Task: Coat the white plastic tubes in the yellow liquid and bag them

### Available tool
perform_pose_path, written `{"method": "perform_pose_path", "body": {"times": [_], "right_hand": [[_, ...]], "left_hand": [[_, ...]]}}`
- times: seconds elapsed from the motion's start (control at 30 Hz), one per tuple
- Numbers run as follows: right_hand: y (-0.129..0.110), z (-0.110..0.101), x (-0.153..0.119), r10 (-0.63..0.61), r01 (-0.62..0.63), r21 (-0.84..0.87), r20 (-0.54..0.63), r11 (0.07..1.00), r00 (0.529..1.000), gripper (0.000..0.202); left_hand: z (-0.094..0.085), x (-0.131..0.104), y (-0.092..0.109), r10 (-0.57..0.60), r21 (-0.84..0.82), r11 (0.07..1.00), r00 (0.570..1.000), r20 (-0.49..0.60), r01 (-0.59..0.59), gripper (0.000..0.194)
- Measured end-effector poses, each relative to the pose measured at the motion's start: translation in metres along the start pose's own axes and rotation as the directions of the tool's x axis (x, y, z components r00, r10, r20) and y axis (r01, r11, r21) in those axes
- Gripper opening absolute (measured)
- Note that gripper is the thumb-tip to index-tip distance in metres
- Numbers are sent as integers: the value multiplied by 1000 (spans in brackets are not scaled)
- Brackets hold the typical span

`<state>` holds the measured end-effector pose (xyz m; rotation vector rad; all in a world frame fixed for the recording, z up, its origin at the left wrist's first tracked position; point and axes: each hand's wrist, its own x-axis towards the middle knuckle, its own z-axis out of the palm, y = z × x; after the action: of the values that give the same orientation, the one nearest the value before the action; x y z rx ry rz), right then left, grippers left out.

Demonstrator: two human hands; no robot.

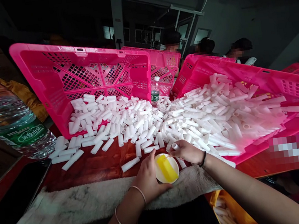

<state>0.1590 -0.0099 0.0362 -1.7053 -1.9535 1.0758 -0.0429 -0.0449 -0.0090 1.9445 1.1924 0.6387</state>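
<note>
My left hand [148, 177] is wrapped round the side of a small white round dish [159, 178], near the table's front edge. Across the dish lies a flat yellow piece [168, 169]. Just right of it, my right hand [185, 152] has its fingers pinched at the yellow piece's upper end; what is between the fingertips is too small to name. A white tube [175, 146] shows against the right fingers. Many white tubes [140, 122] are heaped behind both hands, and one [130, 164] lies apart to the left.
Pink crates [79, 52] lie tipped behind the heap and to the right. A large water bottle [17, 121] and dark flat object [15, 194] are at left. A small bottle [154, 91] stands mid-heap. A towel [94, 198] covers the front edge. People [241, 48] are behind.
</note>
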Motion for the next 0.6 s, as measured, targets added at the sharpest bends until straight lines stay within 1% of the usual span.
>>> {"method": "perform_pose_path", "body": {"times": [0.13,0.27,0.37,0.43,0.53,0.6], "right_hand": [[1,0,1,-42,42,-41,-3,998,999,18],[-3,-4,3,-147,141,-172,-20,975,989,13],[-8,-13,7,-229,223,-268,9,937,973,17],[-10,-21,8,-262,258,-313,30,914,965,17],[-10,-32,6,-285,284,-378,55,881,957,14],[-9,-39,0,-295,292,-416,59,861,954,15]], "left_hand": [[0,0,-1,-9,7,1000,1000,1,9,118],[-1,-1,0,-19,13,1000,1000,13,19,119],[0,0,-1,-22,19,1000,1000,10,22,119],[0,0,-2,-24,27,999,1000,7,24,119],[1,1,-2,-24,46,999,1000,9,23,118],[0,1,-2,-22,58,998,1000,15,21,117]]}}
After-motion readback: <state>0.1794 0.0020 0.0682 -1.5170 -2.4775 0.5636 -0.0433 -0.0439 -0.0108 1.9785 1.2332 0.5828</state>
